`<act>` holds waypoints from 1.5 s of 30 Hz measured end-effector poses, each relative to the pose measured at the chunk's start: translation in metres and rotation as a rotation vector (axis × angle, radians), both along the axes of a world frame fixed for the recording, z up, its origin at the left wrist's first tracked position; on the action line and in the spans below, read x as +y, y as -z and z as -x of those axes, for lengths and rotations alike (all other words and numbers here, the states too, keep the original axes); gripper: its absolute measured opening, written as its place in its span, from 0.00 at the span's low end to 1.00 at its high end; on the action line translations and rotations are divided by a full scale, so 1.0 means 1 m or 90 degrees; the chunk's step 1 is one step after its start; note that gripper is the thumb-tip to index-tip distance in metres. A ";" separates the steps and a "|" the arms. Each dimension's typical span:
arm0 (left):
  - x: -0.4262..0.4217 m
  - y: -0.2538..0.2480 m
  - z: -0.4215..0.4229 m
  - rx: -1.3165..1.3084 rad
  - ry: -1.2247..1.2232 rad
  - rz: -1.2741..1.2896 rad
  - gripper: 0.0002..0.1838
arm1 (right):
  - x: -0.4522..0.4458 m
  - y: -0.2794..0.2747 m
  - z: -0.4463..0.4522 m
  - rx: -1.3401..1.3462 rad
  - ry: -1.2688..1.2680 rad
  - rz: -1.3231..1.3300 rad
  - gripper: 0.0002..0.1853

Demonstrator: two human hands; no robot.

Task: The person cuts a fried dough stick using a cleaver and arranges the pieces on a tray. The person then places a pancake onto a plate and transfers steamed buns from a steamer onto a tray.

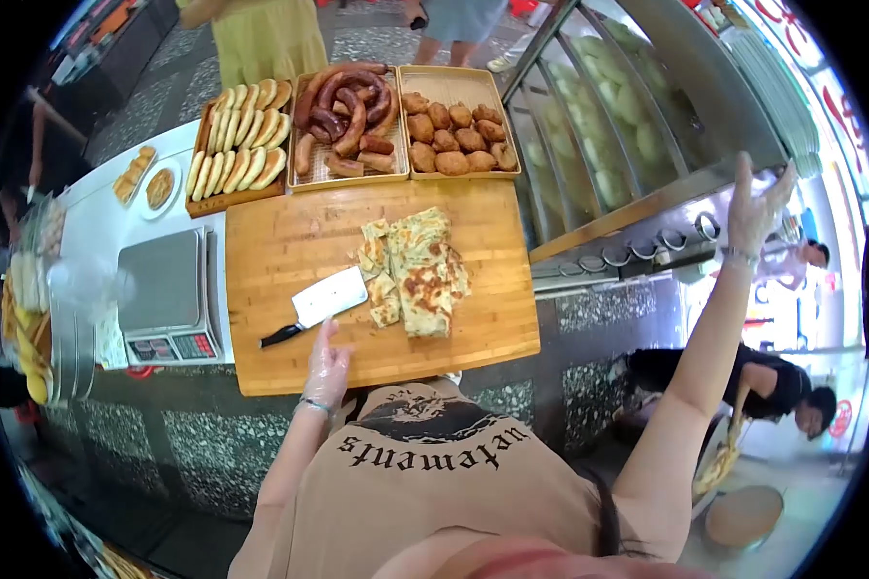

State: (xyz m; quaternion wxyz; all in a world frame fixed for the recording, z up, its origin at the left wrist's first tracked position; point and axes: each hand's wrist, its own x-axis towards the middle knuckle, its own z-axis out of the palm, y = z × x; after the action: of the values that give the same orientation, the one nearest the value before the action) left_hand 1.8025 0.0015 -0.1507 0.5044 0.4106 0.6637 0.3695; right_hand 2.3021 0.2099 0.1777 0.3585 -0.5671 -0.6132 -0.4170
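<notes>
My left hand point(327, 374), in a clear plastic glove, is at the front edge of the wooden board point(473, 362), fingers stretched out and empty. Just beyond its fingertips a cleaver point(329, 296) with a black handle lies flat on the board. To the right of the blade is a browned flatbread point(429, 280), with several cut pieces along its left side. My right hand point(758, 207), also gloved, is raised far to the right beside the glass case, fingers spread and holding nothing.
Behind the board stand trays of flat buns point(239, 145), sausages point(348, 111) and fried balls point(459, 130). A scale point(164, 285) is at the left, near a white plate point(160, 189). The glass case point(608, 106) stands at the right. Several people are around.
</notes>
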 end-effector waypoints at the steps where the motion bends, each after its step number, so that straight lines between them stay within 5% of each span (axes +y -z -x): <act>1: 0.004 0.007 0.016 -0.029 -0.014 0.013 0.35 | 0.010 0.000 0.003 0.039 0.039 -0.008 0.45; 4: 0.015 0.016 0.053 -0.002 -0.004 0.030 0.34 | 0.024 0.001 -0.003 0.101 0.078 0.003 0.53; 17: -0.005 0.036 0.034 0.057 0.047 -0.055 0.33 | 0.021 -0.002 -0.014 0.047 0.162 0.019 0.51; 19: -0.021 0.031 0.042 0.173 0.049 -0.148 0.34 | 0.013 0.001 -0.022 0.114 0.019 -0.002 0.45; 20: -0.025 0.022 0.050 0.045 -0.021 -0.072 0.34 | -0.002 0.003 -0.012 0.165 0.080 0.045 0.43; 22: -0.036 0.020 0.095 0.363 -0.027 -0.193 0.34 | -0.032 0.018 0.048 0.111 0.025 -0.107 0.43; 23: -0.038 0.013 0.125 0.280 -0.101 -0.174 0.34 | -0.051 0.028 0.074 0.220 -0.070 -0.051 0.45; 24: -0.041 -0.003 0.159 0.401 -0.117 -0.223 0.35 | -0.065 0.048 0.074 0.094 -0.077 0.026 0.43; 25: -0.039 0.006 0.198 0.461 -0.158 -0.186 0.36 | -0.085 0.061 0.117 0.204 -0.230 0.039 0.36; 27: -0.036 -0.033 0.275 0.691 -0.242 -0.223 0.36 | -0.101 0.105 0.145 0.126 -0.300 0.154 0.31; 29: -0.023 -0.064 0.378 0.720 -0.367 -0.208 0.35 | -0.129 0.161 0.169 0.406 -0.421 0.448 0.28; 31: -0.006 -0.085 0.493 0.812 -0.442 -0.212 0.34 | -0.156 0.187 0.234 0.349 -0.345 0.586 0.28; 32: 0.003 -0.095 0.544 0.861 -0.444 -0.205 0.34 | -0.165 0.204 0.262 0.236 -0.401 0.507 0.28; 36: 0.044 -0.114 0.699 0.945 -0.464 -0.254 0.33 | -0.197 0.254 0.344 0.367 -0.378 0.687 0.28; 37: 0.053 -0.115 0.718 1.016 -0.492 -0.263 0.32 | -0.204 0.251 0.376 0.406 -0.269 0.764 0.27; 38: 0.060 -0.111 0.734 1.019 -0.484 -0.256 0.32 | -0.207 0.249 0.405 0.409 -0.266 0.773 0.27; 40: 0.068 -0.096 0.759 1.019 -0.365 -0.167 0.14 | -0.210 0.244 0.452 0.410 -0.326 0.804 0.27; 41: 0.071 -0.096 0.775 1.014 -0.352 -0.158 0.14 | -0.210 0.249 0.465 0.445 -0.335 0.831 0.27; 43: 0.078 -0.116 0.798 0.784 -0.126 0.183 0.29 | -0.217 0.253 0.482 0.416 -0.357 0.816 0.27; 44: 0.080 -0.122 0.797 0.783 -0.117 0.187 0.29 | -0.219 0.254 0.488 0.409 -0.352 0.825 0.26; 45: 0.079 -0.132 0.780 0.739 -0.306 -0.050 0.17 | -0.219 0.251 0.498 0.412 -0.350 0.827 0.26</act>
State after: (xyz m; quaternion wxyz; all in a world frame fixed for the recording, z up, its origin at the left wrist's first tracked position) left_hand 1.0229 0.0808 -0.0184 -0.0506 0.4019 0.8889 0.2138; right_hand 1.8037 -0.0092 -0.0735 0.2060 -0.5847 -0.7180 0.3166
